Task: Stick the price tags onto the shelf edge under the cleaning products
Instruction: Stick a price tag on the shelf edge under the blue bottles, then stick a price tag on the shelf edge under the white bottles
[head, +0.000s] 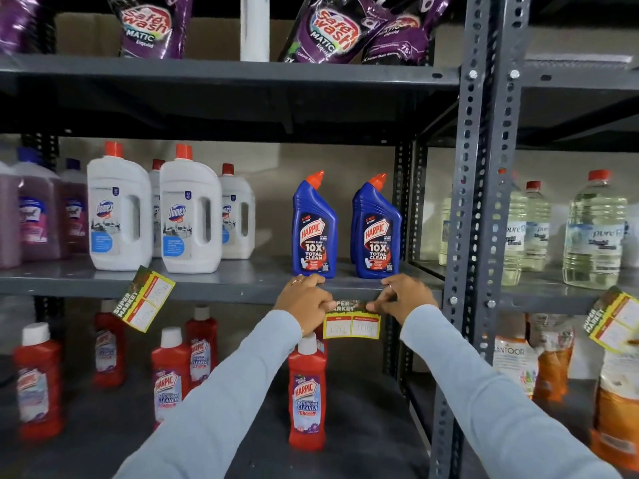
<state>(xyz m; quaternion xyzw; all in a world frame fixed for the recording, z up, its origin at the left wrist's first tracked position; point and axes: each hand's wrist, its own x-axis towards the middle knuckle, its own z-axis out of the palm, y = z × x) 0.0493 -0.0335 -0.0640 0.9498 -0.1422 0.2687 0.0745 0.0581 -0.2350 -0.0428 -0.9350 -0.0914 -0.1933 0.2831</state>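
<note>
A yellow and red price tag (pixel 352 324) hangs flat against the grey shelf edge (pixel 221 292), right under two blue Harpic bottles (pixel 314 229). My left hand (pixel 304 300) presses the tag's upper left corner with its fingers bent onto the shelf lip. My right hand (pixel 406 299) pinches and presses the tag's upper right corner. A second price tag (pixel 143 299) is stuck to the same edge further left, tilted, below the white Domex bottles (pixel 119 212). A third price tag (pixel 613 321) hangs tilted on the neighbouring rack's edge at the right.
Red Harpic bathroom cleaner bottles (pixel 307 392) stand on the lower shelf beneath my arms. A perforated grey upright (pixel 473 202) splits the two racks. Clear liquid bottles (pixel 593 233) fill the right rack; purple detergent pouches (pixel 325 29) lie on the top shelf.
</note>
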